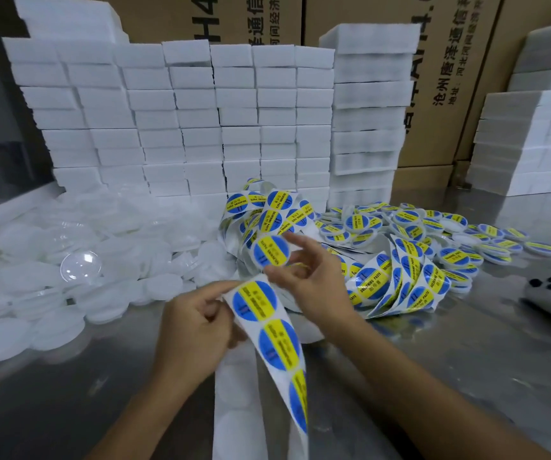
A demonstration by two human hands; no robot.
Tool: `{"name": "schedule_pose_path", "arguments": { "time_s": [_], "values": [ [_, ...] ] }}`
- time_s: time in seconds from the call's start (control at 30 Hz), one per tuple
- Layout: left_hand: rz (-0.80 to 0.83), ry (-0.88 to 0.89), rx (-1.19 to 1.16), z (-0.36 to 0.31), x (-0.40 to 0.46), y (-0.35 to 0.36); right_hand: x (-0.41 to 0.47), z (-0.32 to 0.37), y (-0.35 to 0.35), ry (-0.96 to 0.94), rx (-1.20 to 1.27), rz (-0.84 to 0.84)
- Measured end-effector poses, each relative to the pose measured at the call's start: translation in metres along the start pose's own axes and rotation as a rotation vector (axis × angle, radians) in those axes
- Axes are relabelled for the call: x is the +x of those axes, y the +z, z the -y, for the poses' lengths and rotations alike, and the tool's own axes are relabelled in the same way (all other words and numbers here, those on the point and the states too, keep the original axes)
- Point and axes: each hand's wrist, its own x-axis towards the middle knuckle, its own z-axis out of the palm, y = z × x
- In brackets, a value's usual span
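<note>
- Evidently a labelling job: the left hand (194,327) pinches the top end of the label strip (267,333) between thumb and curled fingers. It holds the strip up off the worktop (466,360) near the front edge, probably so the backing stays taut and a label can lift away cleanly.
- The right hand (304,277) is just beyond it and is only partly closed. Thumb and one bent finger appear to nip the lower rim of a loose round sticker (271,252), while the forefinger stretches out straight. Holding it by the rim likely keeps the glue side free.
- The sticker hovers over the middle of the worktop, above the tangle of used strip (400,280).
- Bare clear lids (81,267) are heaped toward the left edge and labelled lids (450,240) toward the right. That split suggests work passes from left to right.
- White foam blocks (184,121) are stacked along the back edge, in front of cardboard boxes (466,61).
</note>
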Motion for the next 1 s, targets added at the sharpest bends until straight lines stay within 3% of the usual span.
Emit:
{"name": "schedule_pose_path", "arguments": {
  "time_s": [0.1, 0.23, 0.3, 0.47, 0.6, 0.67, 0.73, 0.8, 0.87, 1.0],
  "values": [
    [-0.102, -0.222, -0.195, 0.008, 0.013, -0.007, 0.024, 0.022, -0.022, -0.066, 0.045, -0.122],
    [-0.043, -0.467, -0.621, 0.017, 0.02, -0.015, 0.075, 0.032, -0.059, 0.141, 0.226, -0.362],
    [-0.013, -0.532, -0.692, 0.021, 0.023, -0.017, 0.102, 0.03, -0.077, 0.225, 0.282, -0.455],
    [0.027, -0.431, -0.465, 0.021, 0.022, -0.009, 0.147, 0.016, -0.109, 0.295, 0.198, -0.554],
    [0.002, -0.395, -0.437, 0.028, 0.021, -0.007, 0.161, -0.002, -0.127, 0.275, 0.121, -0.611],
    [-0.037, -0.354, -0.395, 0.03, 0.021, -0.007, 0.157, -0.009, -0.13, 0.37, 0.107, -0.651],
    [-0.09, -0.293, -0.326, 0.028, 0.02, -0.006, 0.157, -0.018, -0.132, 0.364, -0.45, -0.557],
    [-0.136, -0.263, -0.3, 0.028, 0.02, -0.005, 0.153, -0.008, -0.125, 0.302, -0.028, -0.649],
    [-0.163, -0.259, -0.303, 0.031, 0.021, -0.004, 0.143, -0.001, -0.115, 0.234, -0.133, -0.638],
    [-0.095, -0.267, -0.381, 0.031, 0.021, -0.006, 0.114, 0.008, -0.077, 0.056, -0.262, -0.411]
  ]
}}
